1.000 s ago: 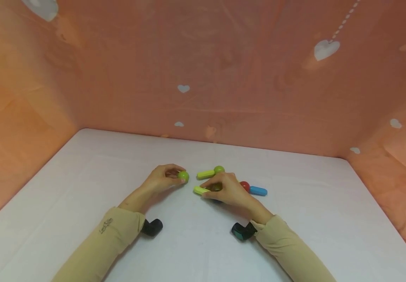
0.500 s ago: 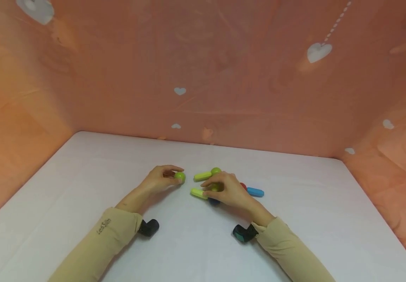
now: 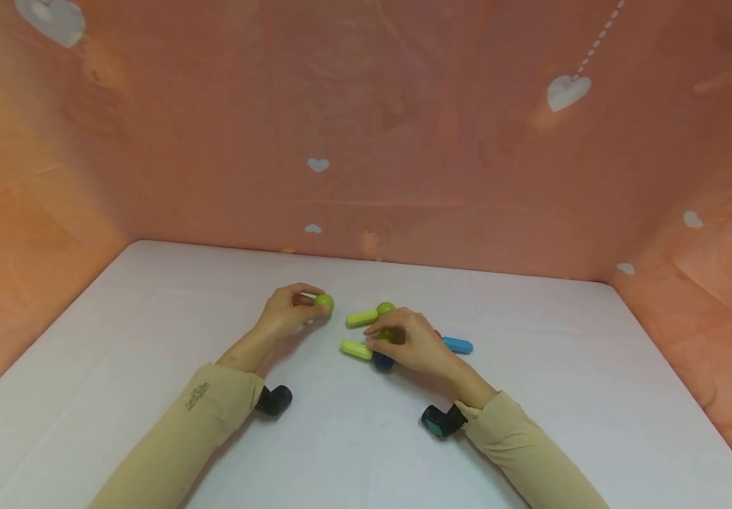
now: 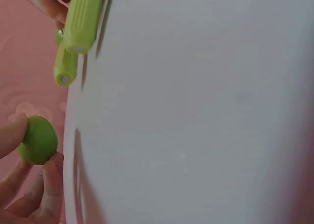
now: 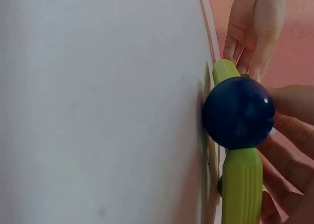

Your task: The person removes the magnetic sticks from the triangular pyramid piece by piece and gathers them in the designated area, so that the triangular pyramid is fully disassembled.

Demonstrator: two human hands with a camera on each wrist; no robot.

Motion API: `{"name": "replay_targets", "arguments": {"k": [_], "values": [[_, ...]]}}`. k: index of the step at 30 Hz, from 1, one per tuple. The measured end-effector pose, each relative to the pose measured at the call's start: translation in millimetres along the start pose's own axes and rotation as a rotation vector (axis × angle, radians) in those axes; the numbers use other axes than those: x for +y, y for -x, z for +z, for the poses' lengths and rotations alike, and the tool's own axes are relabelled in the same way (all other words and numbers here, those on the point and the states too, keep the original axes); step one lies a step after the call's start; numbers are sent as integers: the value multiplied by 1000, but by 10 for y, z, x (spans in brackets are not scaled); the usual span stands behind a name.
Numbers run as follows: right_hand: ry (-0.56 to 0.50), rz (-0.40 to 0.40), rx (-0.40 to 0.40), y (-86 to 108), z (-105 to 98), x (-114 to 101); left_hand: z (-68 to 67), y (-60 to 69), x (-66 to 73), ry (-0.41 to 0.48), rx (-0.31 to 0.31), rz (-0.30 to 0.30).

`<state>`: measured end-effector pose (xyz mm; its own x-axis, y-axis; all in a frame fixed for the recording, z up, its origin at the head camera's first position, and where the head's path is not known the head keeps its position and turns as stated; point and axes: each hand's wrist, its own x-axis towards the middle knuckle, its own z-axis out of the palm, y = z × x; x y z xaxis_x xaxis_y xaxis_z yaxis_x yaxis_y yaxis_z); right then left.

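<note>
Between thumb and fingertips, my left hand pinches a lime-green ball just above the table; the left wrist view shows the same ball. My right hand arches over joined pieces, its thumb and forefinger tips slightly apart. At its thumb are a dark blue ball and a yellow-green stick. In the right wrist view a ribbed stick meets the blue ball, fingers behind them. A green ball is partly hidden by the right hand, and whether the hand grips anything is unclear.
Behind the right hand lies another yellow-green stick with a green ball at its end. A blue stick lies right of that hand, beside a mostly hidden red ball. An orange cloth with pale hearts rises behind the white table.
My left hand has moved slightly up and away with its green ball. The right hand has barely moved; its thumb has shifted off the near stick, and more of the dark blue ball shows.
</note>
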<state>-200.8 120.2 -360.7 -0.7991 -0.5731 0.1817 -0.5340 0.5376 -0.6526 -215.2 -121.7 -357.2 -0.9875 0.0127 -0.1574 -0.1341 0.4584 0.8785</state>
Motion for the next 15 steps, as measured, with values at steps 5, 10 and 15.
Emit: {"name": "replay_targets", "arguments": {"k": [5,10,15], "values": [[-17,33,29,19,-14,0,10,-95,24,-15,50,20],[-34,61,31,33,-20,3,33,-180,70,-5,79,18],[-46,72,25,50,-34,-6,69,-245,114,3,101,12]]}}
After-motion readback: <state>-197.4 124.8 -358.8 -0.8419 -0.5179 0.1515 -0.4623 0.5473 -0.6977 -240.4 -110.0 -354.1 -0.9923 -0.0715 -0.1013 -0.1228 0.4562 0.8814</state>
